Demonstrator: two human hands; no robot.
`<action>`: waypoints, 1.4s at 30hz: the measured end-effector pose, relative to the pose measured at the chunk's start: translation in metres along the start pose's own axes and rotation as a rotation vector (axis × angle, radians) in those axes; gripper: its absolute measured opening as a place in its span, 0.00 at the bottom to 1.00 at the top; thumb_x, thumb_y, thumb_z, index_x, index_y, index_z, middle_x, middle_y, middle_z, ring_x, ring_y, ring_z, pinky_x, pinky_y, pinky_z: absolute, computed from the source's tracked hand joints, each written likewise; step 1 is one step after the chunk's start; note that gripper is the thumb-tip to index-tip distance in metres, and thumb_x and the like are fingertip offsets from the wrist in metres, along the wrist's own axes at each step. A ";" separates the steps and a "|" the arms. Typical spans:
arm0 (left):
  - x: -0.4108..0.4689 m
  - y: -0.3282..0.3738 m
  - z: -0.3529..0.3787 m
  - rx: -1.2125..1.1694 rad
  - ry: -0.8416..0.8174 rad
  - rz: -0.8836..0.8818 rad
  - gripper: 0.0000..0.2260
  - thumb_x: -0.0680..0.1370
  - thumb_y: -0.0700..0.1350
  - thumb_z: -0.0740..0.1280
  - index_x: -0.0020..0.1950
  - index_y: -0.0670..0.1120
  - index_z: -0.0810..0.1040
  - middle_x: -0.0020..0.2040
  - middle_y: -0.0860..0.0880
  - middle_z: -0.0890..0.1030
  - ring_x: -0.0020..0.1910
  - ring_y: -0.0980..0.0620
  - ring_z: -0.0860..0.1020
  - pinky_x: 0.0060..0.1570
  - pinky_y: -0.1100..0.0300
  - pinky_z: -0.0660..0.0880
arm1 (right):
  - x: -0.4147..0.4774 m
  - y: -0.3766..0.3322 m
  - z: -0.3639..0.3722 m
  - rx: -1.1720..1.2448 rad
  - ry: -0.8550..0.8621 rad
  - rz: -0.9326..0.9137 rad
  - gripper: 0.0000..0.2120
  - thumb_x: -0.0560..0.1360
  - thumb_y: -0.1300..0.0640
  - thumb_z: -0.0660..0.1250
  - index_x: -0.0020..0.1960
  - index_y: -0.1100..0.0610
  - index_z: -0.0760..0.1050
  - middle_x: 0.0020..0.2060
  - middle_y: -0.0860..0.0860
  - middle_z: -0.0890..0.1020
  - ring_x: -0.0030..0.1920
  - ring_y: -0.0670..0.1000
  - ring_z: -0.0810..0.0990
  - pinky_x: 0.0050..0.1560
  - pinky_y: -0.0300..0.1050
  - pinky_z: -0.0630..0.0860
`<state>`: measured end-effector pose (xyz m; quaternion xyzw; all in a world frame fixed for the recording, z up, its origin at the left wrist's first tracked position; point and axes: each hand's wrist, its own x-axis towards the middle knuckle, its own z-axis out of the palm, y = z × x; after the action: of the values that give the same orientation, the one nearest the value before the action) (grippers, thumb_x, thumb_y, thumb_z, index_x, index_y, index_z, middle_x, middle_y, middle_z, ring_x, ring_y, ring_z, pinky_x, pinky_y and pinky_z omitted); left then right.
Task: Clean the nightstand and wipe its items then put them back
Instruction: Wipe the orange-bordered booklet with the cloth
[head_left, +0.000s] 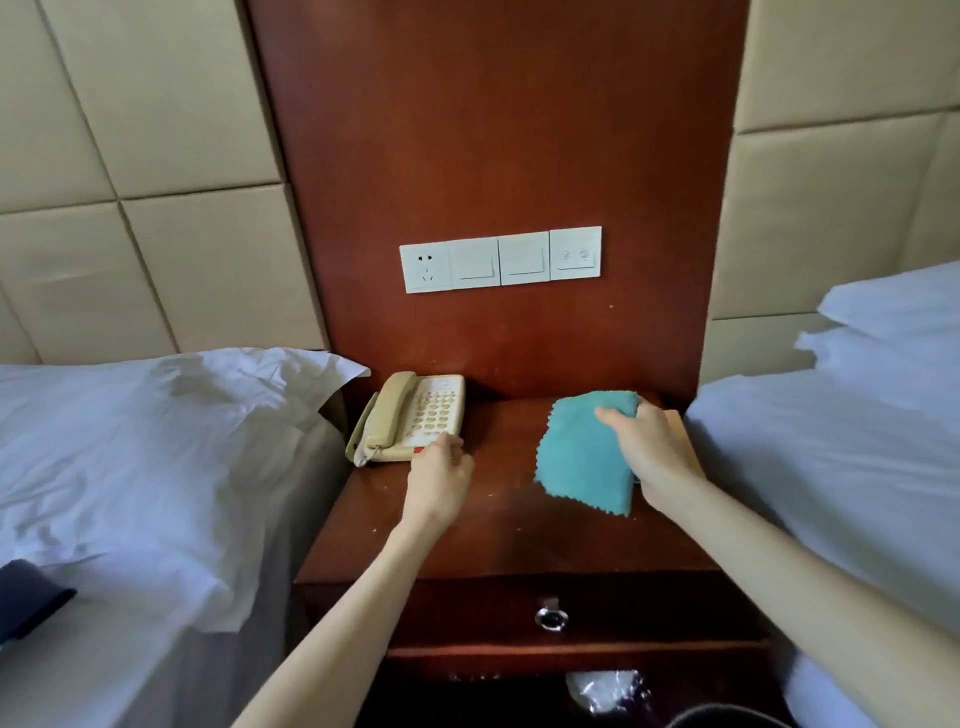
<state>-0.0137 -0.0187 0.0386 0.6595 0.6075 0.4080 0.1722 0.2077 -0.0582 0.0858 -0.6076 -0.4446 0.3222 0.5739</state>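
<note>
A dark wooden nightstand (498, 540) stands between two beds, its top dusty with pale specks. A beige telephone (410, 418) sits at the top's back left corner, handset on its cradle. My left hand (440, 480) touches the phone's front right corner, fingers curled against it. My right hand (647, 447) grips a teal cloth (584, 457), which hangs over the right side of the top. Under that hand lies a thin tan flat object (684, 441), mostly hidden.
White-sheeted beds flank the nightstand: one on the left (130, 467) with a dark item (31, 603) on it, one on the right (831, 467). A socket and switch panel (501, 260) is on the wooden back panel. The drawer has a round metal knob (551, 618).
</note>
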 end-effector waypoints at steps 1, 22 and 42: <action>0.001 0.007 0.013 -0.002 -0.037 0.010 0.13 0.75 0.42 0.64 0.59 0.41 0.76 0.52 0.44 0.81 0.54 0.45 0.78 0.53 0.56 0.72 | 0.004 0.004 -0.011 0.022 0.045 0.028 0.11 0.78 0.54 0.64 0.57 0.58 0.73 0.51 0.56 0.80 0.45 0.52 0.78 0.43 0.43 0.73; 0.054 0.090 0.156 0.261 -0.369 -0.170 0.20 0.71 0.43 0.73 0.60 0.39 0.74 0.59 0.40 0.77 0.58 0.39 0.77 0.51 0.51 0.76 | 0.043 0.057 -0.139 0.604 0.390 0.330 0.07 0.77 0.64 0.63 0.55 0.66 0.73 0.57 0.61 0.77 0.43 0.57 0.79 0.43 0.47 0.74; 0.023 0.103 0.123 -0.756 -0.278 -0.373 0.09 0.72 0.29 0.64 0.38 0.42 0.72 0.45 0.40 0.82 0.43 0.43 0.82 0.34 0.52 0.81 | 0.051 0.025 -0.114 0.486 0.396 0.148 0.11 0.79 0.56 0.62 0.61 0.57 0.73 0.56 0.56 0.79 0.51 0.55 0.79 0.53 0.48 0.74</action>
<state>0.1445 0.0145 0.0462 0.4778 0.4951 0.4712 0.5519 0.3348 -0.0576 0.0827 -0.5343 -0.1890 0.3354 0.7525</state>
